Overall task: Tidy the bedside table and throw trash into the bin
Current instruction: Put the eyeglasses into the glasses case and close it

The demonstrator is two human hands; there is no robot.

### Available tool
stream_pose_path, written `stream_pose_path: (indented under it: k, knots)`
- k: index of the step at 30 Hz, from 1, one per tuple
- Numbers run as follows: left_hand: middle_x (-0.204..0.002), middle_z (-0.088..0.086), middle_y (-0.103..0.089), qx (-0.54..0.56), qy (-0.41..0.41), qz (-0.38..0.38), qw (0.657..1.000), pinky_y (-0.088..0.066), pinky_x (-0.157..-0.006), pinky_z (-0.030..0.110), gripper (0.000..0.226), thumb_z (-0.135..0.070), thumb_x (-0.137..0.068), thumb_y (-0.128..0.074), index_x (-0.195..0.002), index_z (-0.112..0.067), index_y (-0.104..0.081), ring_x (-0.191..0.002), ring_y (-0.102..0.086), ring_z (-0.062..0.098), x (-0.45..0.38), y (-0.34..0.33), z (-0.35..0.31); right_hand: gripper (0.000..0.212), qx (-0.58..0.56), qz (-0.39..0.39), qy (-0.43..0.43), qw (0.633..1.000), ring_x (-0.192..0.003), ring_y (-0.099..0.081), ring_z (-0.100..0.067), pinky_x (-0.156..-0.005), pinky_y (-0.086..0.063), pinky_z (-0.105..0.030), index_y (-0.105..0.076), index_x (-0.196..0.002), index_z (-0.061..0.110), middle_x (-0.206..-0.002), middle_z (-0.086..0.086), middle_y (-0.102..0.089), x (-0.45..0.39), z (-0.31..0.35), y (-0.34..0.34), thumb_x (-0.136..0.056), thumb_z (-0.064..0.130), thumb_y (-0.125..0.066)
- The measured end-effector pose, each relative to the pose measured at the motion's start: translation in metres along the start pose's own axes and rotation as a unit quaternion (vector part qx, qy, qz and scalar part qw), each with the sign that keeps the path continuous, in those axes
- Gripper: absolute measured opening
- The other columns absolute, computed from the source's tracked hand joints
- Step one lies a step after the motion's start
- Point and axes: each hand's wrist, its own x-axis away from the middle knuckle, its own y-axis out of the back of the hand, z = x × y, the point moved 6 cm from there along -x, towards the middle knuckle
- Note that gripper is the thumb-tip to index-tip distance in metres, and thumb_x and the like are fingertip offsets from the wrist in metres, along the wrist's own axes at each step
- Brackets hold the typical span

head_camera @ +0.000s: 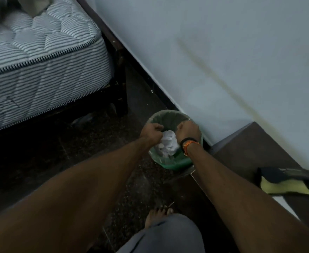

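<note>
- Your left hand (151, 132) reaches forward at full stretch, fingers curled inward, knuckles up.
- Your right hand (187, 131), also curled, sits just beside it, bands circling that wrist.
- Your bare forearms converge; one bare foot (158, 215) shows below.

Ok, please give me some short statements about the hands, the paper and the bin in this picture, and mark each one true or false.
1. Both hands, the left hand and the right hand, are over the green bin. True.
2. The crumpled white paper lies on the mattress. False: it is at the mouth of the bin, between the two hands.
3. The bin stands on the floor, close to the wall. True.
4. The bands are on the left wrist. False: the black and orange bands are on the right wrist.
5. The bedside table is to the left of the bin. False: it is to the right, with a yellow cloth on it.
</note>
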Motion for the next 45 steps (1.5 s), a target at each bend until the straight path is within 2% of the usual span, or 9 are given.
stream_pose_path:
  k: [2, 5, 8, 11, 19, 23, 31, 37, 45]
  knots:
    - [-0.118, 0.008, -0.068, -0.008, 0.0, -0.01, 1.0, -0.054, -0.089, 0.029, 0.036, -0.002, -0.084, -0.056, -0.116, -0.013, -0.069, -0.106, -0.064, 0.026, 0.006, 0.003, -0.005, 0.017, -0.008, -0.011, 0.003, 1.0, -0.102, -0.061, -0.04, -0.083, -0.051, -0.042, -0.073, -0.095, 0.001, -0.102, -0.02, -0.069, 0.002, -0.002, 0.014, -0.091, 0.008, -0.058]
    - [-0.098, 0.011, -0.07, 0.005, -0.013, -0.014, 1.0, -0.055, -0.061, 0.019, 0.024, 0.002, -0.083, -0.057, -0.097, -0.01, -0.072, -0.086, -0.064, 0.024, 0.014, 0.005, -0.024, 0.02, -0.021, -0.039, 0.014, 0.999, -0.101, -0.063, -0.04, -0.084, -0.052, -0.043, -0.072, -0.101, 0.005, -0.104, -0.02, -0.07, 0.003, -0.001, 0.039, -0.089, 0.012, -0.058]
    - [-0.087, 0.018, -0.071, 0.008, -0.036, 0.002, 0.999, -0.062, -0.069, 0.037, 0.013, -0.006, -0.074, -0.057, -0.075, -0.011, -0.068, -0.081, -0.068, 0.031, 0.03, -0.006, -0.043, 0.017, -0.016, -0.064, 0.048, 0.997, -0.094, -0.064, -0.039, -0.08, -0.056, -0.044, -0.072, -0.093, 0.007, -0.096, -0.016, -0.072, 0.017, -0.003, 0.067, -0.084, 0.01, -0.057]
    - [-0.085, 0.017, -0.073, -0.053, -0.08, -0.002, 0.995, -0.06, -0.076, 0.045, 0.027, -0.02, -0.066, -0.055, -0.081, -0.005, -0.072, -0.085, -0.069, 0.033, 0.052, -0.023, -0.062, 0.02, -0.01, -0.08, 0.071, 0.994, -0.094, -0.065, -0.036, -0.081, -0.056, -0.046, -0.072, -0.095, 0.004, -0.098, -0.016, -0.072, 0.044, -0.017, 0.096, -0.084, 0.002, -0.055]
    - [-0.087, 0.014, -0.072, -0.13, -0.221, 0.063, 0.964, -0.053, -0.077, 0.043, 0.018, -0.017, -0.08, -0.058, -0.079, -0.003, -0.07, -0.084, -0.066, 0.025, 0.149, -0.097, -0.137, 0.02, -0.026, -0.167, 0.047, 0.984, -0.09, -0.065, -0.032, -0.078, -0.055, -0.043, -0.072, -0.09, 0.005, -0.094, -0.013, -0.073, 0.124, -0.102, 0.184, -0.079, 0.004, -0.056]
    - [-0.091, 0.005, -0.072, -0.159, -0.257, 0.093, 0.949, -0.045, -0.075, 0.025, 0.014, -0.01, -0.082, -0.058, -0.082, -0.009, -0.072, -0.089, -0.063, 0.019, 0.197, -0.13, -0.158, 0.027, -0.042, -0.208, -0.008, 0.977, -0.093, -0.066, -0.031, -0.08, -0.056, -0.038, -0.074, -0.095, 0.009, -0.099, -0.011, -0.074, 0.169, -0.161, 0.226, -0.079, 0.002, -0.054]
    - [-0.091, 0.005, -0.073, -0.193, -0.333, 0.118, 0.915, -0.054, -0.081, 0.031, 0.014, -0.011, -0.086, -0.058, -0.086, -0.01, -0.072, -0.093, -0.068, 0.023, 0.267, -0.179, -0.174, 0.028, -0.12, -0.301, -0.087, 0.942, -0.086, -0.067, -0.02, -0.077, -0.054, -0.028, -0.075, -0.093, 0.013, -0.093, -0.004, -0.075, 0.265, -0.253, 0.26, -0.084, -0.002, -0.054]
    - [-0.098, 0.01, -0.069, -0.214, -0.397, 0.074, 0.89, -0.048, -0.081, 0.029, 0.017, -0.004, -0.079, -0.06, -0.084, -0.013, -0.073, -0.093, -0.064, 0.028, 0.28, -0.195, -0.171, 0.022, -0.107, -0.24, -0.054, 0.963, -0.088, -0.07, -0.019, -0.081, -0.057, -0.034, -0.077, -0.091, 0.018, -0.095, 0.0, -0.077, 0.308, -0.279, 0.22, -0.084, 0.004, -0.062]
    - [-0.153, 0.02, -0.03, -0.238, -0.471, 0.065, 0.847, -0.036, -0.108, 0.051, 0.027, -0.014, -0.087, -0.063, -0.113, -0.017, -0.072, -0.138, -0.029, 0.043, 0.266, -0.214, -0.161, 0.047, -0.053, -0.123, -0.022, 0.991, -0.106, -0.056, -0.026, -0.086, -0.048, -0.032, -0.071, -0.114, 0.015, -0.111, -0.003, -0.071, 0.307, -0.289, 0.181, -0.069, 0.006, -0.062]
